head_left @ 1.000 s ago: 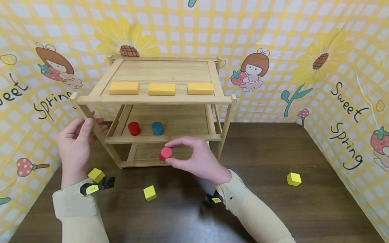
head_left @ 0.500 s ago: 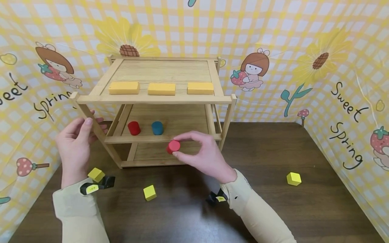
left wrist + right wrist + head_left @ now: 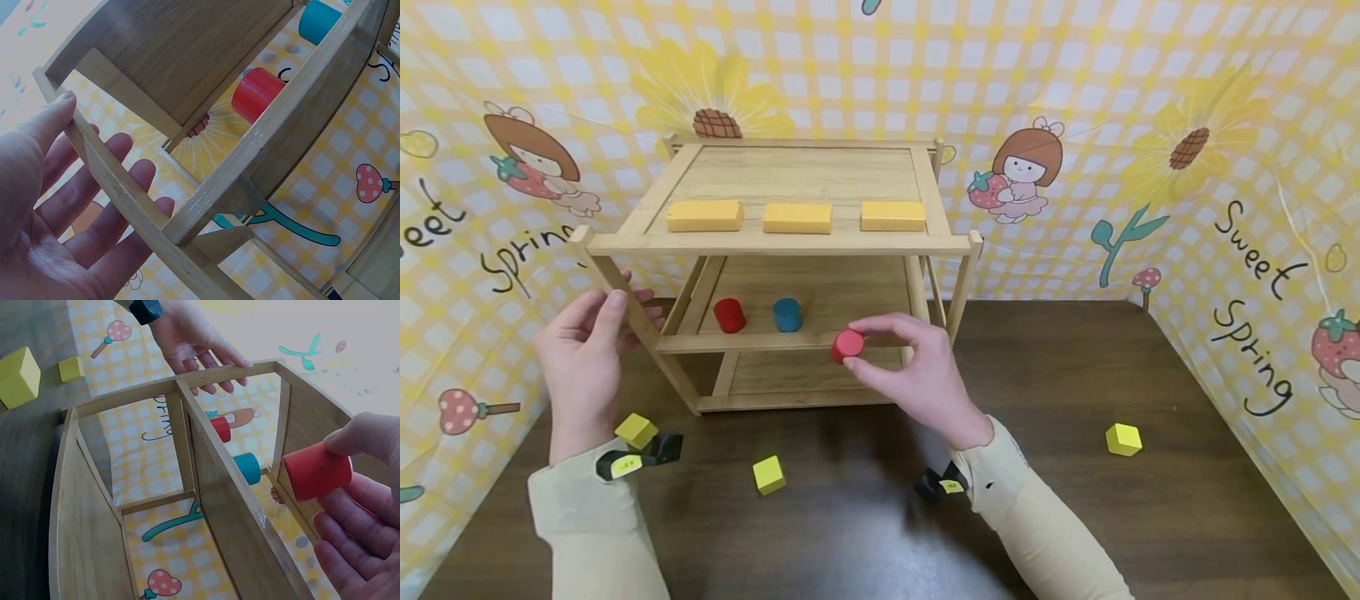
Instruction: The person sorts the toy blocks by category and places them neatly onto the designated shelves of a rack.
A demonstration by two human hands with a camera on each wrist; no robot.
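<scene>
We judge this a placing step: right hand pinches red cylinder near middle rail, left hand loosely grips post; next move likely calls for clearing that rail.

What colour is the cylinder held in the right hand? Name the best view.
Red: the cylinder in the right hand shows best in the right wrist view.

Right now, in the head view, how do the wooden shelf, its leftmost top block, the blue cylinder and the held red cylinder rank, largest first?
1. Wooden shelf
2. Leftmost yellow block
3. Blue cylinder and held red cylinder: too alike to rank
</scene>
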